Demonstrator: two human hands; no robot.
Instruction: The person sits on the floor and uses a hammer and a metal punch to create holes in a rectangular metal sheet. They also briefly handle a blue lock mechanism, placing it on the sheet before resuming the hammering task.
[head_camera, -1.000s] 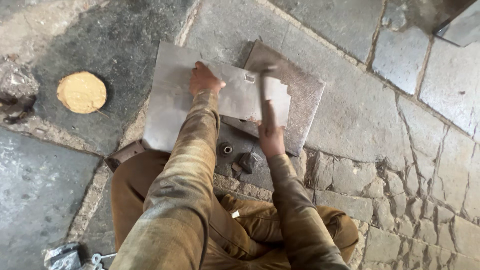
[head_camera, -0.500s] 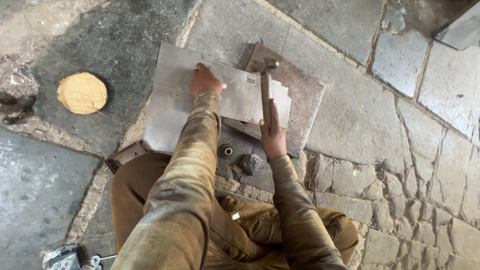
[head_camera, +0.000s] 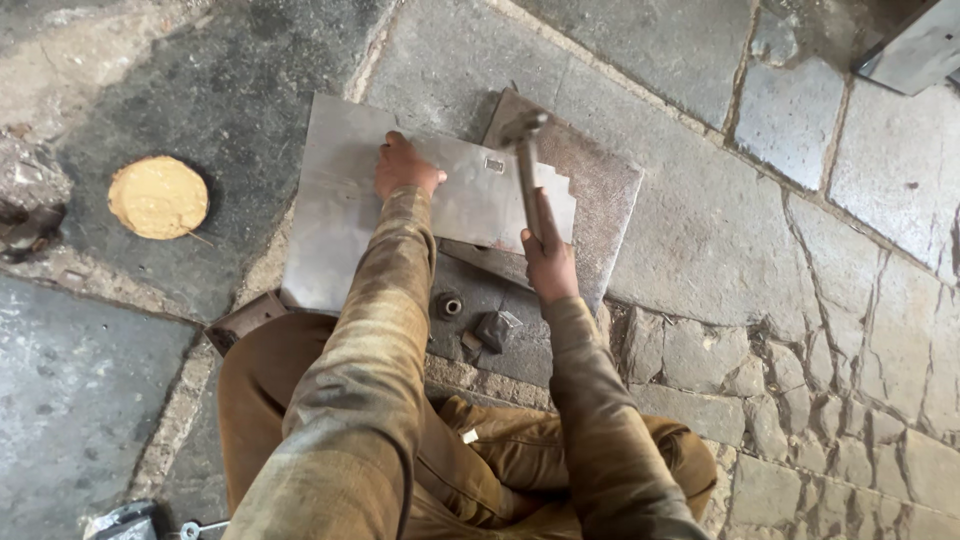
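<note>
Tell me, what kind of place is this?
Probably a floor-level metalworking spot: a stone-slab floor, a sheet of metal pinned by the left hand, and a hammer in the right hand.

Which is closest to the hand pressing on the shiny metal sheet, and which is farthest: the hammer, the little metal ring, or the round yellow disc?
From the left hand:
1. hammer, to its right.
2. metal ring, below, near the knees.
3. yellow disc, far left on the floor.

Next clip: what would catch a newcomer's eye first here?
Probably the hammer in the right hand, its head over the grey metal sheet at centre, which the left hand presses flat on the stone floor. Next, the round yellow disc lying far left.
</note>
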